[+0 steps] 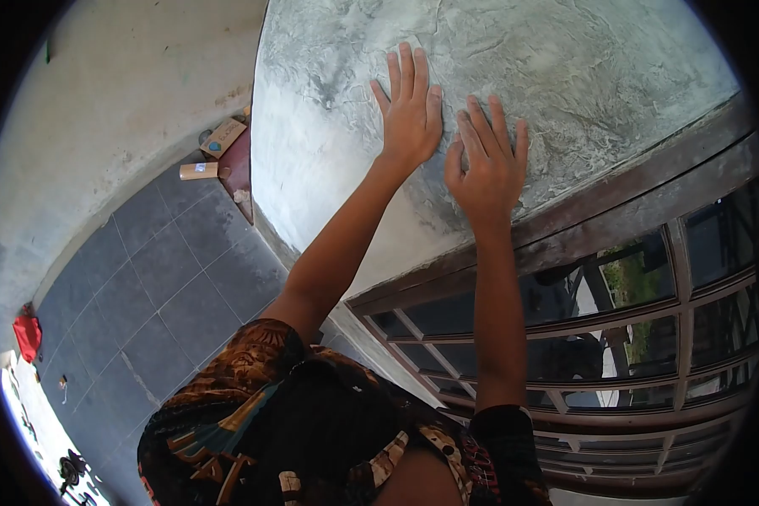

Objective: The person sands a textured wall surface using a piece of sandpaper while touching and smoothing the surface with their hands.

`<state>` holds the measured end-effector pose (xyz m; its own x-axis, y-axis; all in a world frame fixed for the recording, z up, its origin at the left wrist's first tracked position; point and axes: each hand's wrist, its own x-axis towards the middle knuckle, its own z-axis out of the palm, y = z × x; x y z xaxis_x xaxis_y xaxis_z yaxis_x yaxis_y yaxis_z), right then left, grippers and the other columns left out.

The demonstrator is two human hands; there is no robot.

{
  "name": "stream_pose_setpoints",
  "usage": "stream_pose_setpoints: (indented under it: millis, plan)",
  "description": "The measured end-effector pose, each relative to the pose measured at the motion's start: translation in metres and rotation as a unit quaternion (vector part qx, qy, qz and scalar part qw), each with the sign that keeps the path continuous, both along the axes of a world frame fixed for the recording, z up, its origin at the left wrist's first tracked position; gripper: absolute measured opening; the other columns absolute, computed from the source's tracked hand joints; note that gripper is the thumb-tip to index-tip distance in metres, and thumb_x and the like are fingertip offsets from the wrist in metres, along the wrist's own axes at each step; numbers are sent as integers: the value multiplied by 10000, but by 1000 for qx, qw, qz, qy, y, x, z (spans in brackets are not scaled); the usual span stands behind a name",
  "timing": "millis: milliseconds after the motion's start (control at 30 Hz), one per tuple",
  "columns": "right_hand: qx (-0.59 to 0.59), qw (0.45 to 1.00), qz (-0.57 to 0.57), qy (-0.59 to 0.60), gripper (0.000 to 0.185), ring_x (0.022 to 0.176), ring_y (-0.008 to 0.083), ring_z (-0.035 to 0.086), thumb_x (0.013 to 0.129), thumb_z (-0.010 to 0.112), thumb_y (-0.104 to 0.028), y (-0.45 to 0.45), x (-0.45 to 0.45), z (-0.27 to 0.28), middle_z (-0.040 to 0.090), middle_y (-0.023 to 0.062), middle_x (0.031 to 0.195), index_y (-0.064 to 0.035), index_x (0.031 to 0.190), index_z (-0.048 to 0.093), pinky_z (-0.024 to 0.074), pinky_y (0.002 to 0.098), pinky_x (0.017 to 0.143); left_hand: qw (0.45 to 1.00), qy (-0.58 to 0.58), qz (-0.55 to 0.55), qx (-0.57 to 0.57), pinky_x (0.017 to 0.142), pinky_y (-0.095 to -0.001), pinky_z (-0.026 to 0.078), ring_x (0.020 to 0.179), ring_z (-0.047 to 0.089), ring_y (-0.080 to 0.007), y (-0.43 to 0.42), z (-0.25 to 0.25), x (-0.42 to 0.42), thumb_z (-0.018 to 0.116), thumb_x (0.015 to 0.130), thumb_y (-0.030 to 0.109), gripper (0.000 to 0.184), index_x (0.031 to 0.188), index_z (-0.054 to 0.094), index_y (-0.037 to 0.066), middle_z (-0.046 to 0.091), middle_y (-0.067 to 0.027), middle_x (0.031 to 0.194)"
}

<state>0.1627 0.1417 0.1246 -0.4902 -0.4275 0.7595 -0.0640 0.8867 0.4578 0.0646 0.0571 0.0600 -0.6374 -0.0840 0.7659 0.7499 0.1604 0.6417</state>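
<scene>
My left hand lies flat against a rough, grey-white plastered wall, its fingers spread and pointing up. Just to the right and a little lower, my right hand also rests palm-down on the wall, fingers apart. The two hands are close together without overlapping. Neither one holds anything, and both palms are hidden against the surface. Creases and darker grey patches mark the plaster around the fingers.
A brown wooden window frame with glass panes borders the wall below my right hand. Grey floor tiles lie to the left. A cardboard box and a tan packet sit in the corner; a red object is at far left.
</scene>
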Motion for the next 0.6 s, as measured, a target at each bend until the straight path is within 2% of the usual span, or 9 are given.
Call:
stream_pose_setpoints:
  millis: [33, 100, 167, 267, 333, 367, 433, 500, 600]
  plan:
    - [1, 1000, 5, 0, 292, 1362, 226, 499, 838, 612, -153, 0, -2, 2, 651, 34, 1325, -66, 1088, 737, 317, 513, 1141, 1000, 20, 6, -5, 1117, -725, -9, 1524, 64, -444, 0, 3, -2, 394, 1031, 230, 610, 1565, 219, -5, 122, -247, 1645]
    - [-5, 1000, 2, -3, 275, 1361, 230, 504, 854, 613, -143, -1, -1, 2, 655, 28, 1326, -75, 1090, 739, 314, 519, 1141, 999, -7, -15, -49, 1115, -729, -5, 1522, 70, -449, 14, -47, 28, 392, 1033, 234, 604, 1562, 228, -8, 126, -235, 1649]
    - [-9, 1000, -1, -11, 259, 1360, 235, 508, 871, 614, -132, -2, -4, 5, 659, 21, 1327, -85, 1092, 741, 311, 526, 1141, 996, -35, -27, -72, 1120, -723, -11, 1521, 64, -451, 22, -67, 45, 392, 1033, 232, 602, 1563, 228, -3, 135, -232, 1647]
    - [-9, 1000, -10, -15, 263, 1363, 235, 505, 873, 610, -134, -1, 0, 1, 658, 26, 1328, -82, 1097, 738, 309, 526, 1142, 999, -20, -10, -42, 1148, -678, -27, 1526, 15, -442, 1, -3, 12, 319, 1057, 266, 608, 1577, 162, -9, 76, -240, 1653]
    - [9, 1000, 0, 2, 292, 1363, 231, 498, 856, 601, -161, 1, -2, 1, 651, 37, 1323, -59, 1095, 733, 314, 521, 1139, 1000, 0, 1, -22, 1139, -694, -24, 1523, 35, -448, 3, 12, 3, 354, 1043, 243, 601, 1568, 200, -4, 110, -238, 1649]
    - [10, 1000, 1, 1, 292, 1363, 231, 498, 856, 601, -161, 1, -1, 2, 651, 37, 1323, -59, 1095, 733, 314, 521, 1139, 1000, 22, 14, 1, 1131, -709, -20, 1521, 54, -454, 4, 15, 1, 389, 1028, 219, 595, 1560, 238, 0, 144, -236, 1644]
    - [-14, 1000, 4, -9, 277, 1373, 240, 496, 872, 598, -133, -2, -1, 2, 656, 27, 1332, -82, 1107, 735, 290, 536, 1154, 999, 27, -9, -21, 1127, -714, -16, 1519, 56, -458, 12, -22, 30, 385, 1027, 223, 593, 1557, 243, -1, 147, -236, 1643]
    - [-14, 1000, -1, -14, 275, 1372, 241, 497, 877, 595, -135, -3, 1, 2, 656, 27, 1332, -83, 1108, 735, 290, 536, 1154, 996, -28, -29, -81, 1124, -718, -13, 1516, 60, -464, 24, -57, 54, 385, 1026, 226, 597, 1559, 238, 1, 150, -235, 1642]
    - [-10, 1000, -6, -20, 275, 1370, 243, 499, 878, 595, -134, -1, 1, 1, 657, 31, 1330, -84, 1108, 736, 291, 535, 1152, 999, -1, -17, -27, 1116, -725, -21, 1519, 50, -461, 13, -15, 23, 392, 1023, 236, 605, 1556, 241, -9, 138, -237, 1645]
